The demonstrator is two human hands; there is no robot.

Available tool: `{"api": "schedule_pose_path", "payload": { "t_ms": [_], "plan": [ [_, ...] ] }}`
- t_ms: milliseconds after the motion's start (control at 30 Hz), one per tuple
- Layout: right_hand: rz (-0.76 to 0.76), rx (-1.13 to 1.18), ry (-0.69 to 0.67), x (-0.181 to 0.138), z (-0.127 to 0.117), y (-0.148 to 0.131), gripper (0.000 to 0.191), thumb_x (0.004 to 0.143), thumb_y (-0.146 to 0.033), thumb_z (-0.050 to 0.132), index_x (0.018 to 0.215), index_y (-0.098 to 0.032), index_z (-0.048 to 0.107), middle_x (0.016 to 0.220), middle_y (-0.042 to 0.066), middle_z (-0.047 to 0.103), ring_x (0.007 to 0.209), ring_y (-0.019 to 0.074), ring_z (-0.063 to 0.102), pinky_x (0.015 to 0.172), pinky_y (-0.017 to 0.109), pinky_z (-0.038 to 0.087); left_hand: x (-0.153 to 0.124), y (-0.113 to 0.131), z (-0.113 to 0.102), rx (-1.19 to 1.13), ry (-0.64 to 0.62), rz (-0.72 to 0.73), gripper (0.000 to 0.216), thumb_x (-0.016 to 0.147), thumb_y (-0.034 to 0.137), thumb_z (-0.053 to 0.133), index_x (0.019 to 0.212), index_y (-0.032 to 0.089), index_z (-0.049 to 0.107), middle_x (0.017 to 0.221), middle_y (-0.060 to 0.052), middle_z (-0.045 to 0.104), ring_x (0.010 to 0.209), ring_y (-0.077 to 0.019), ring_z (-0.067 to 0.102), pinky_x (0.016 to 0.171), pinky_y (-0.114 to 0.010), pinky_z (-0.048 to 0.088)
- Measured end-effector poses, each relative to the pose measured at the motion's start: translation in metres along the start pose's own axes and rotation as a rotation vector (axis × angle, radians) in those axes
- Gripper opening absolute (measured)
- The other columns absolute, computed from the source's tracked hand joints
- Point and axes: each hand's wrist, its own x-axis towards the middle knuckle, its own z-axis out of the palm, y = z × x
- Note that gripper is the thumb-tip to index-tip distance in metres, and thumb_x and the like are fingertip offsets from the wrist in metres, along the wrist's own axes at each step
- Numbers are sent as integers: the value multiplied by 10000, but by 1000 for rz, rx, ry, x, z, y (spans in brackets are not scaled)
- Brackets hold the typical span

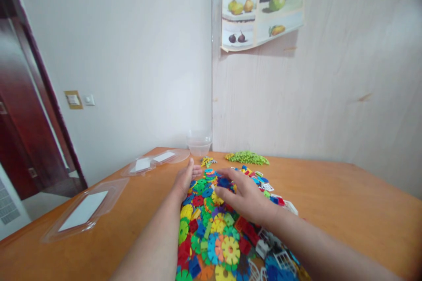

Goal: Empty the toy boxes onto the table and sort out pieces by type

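Right hand (pixel 243 196) arched, notched plastic discs (pixel 217 225), smooth tabletop (pixel 141 215)

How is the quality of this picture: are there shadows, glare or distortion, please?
Head view: a soft shadow falls on the wall under the right side of the poster; head view: pale glints on the nearest clear plastic lid; head view: the door frame leans steeply, probably wide-angle distortion; head view: the colourful pieces lose detail towards their far end.

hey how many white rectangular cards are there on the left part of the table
3: a near white card at front left, a middle white card farther back, and a far white card closest to the clear tub. The left forearm might hide others.
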Motion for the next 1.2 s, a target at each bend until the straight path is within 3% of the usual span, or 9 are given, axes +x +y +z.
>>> {"api": "schedule_pose_path", "payload": {
  "t_ms": [100,267,400,567,733,867,1000,1100,1200],
  "plan": [
    [236,379,109,13,1,16,416,843,-469,599,1168,-214,652,1091,52,698,988,210,620,848,321,466,-2,2,1,2,9,1,804,786,812,396,1027,107,697,1058,-192,738,1026,-288,688,935,-389,483],
    [561,1012,223,28,0,41,290,866,-436,547,981,-190,649,839,34,696,715,156,652,561,236,468,-7,5,2,6,8,14,784,799,802,387,1023,119,698,1042,-176,746,1018,-285,692,934,-391,487],
    [678,1236,249,32,-3,50,278,928,-431,477,953,-180,593,737,37,670,628,156,660,504,228,486,-8,6,2,13,18,9,760,805,792,397,1022,129,699,1034,-168,749,991,-285,701,938,-403,492],
    [718,1118,241,31,-2,52,110,876,-215,567,950,-146,609,756,55,691,628,127,655,527,195,503,-7,4,1,16,10,22,753,809,786,404,1025,126,694,1046,-167,747,1005,-285,697,940,-407,496],
    [583,890,164,25,0,54,294,879,-352,556,1052,-145,672,969,103,732,853,181,692,591,221,513,-8,5,1,10,-2,20,731,823,773,397,1019,137,698,1053,-161,746,985,-271,704,937,-393,500],
    [463,663,94,18,-4,46,414,885,-489,519,1099,-188,708,1077,77,732,1019,209,663,829,301,527,-11,9,3,23,7,-3,781,817,800,348,1031,134,695,1055,-167,745,990,-278,702,946,-404,493],
    [344,469,45,15,-11,30,482,910,-550,449,1069,-200,740,1144,64,713,1117,224,615,1013,366,427,-13,12,3,43,-6,-14,811,802,818,341,1039,129,697,1050,-172,745,1005,-283,697,960,-404,479],
    [283,372,93,20,-13,24,507,914,-553,433,1041,-177,748,1121,78,707,1092,230,608,982,356,429,-13,12,3,36,-12,-15,825,788,828,355,1046,122,696,1072,-178,738,1016,-286,694,954,-403,479],
    [336,428,155,31,-11,27,450,880,-536,501,930,-156,738,901,61,710,850,189,635,756,283,481,-13,11,3,18,-7,3,822,772,832,387,1051,124,697,1101,-179,730,1042,-290,685,954,-401,477]
  ]
}}
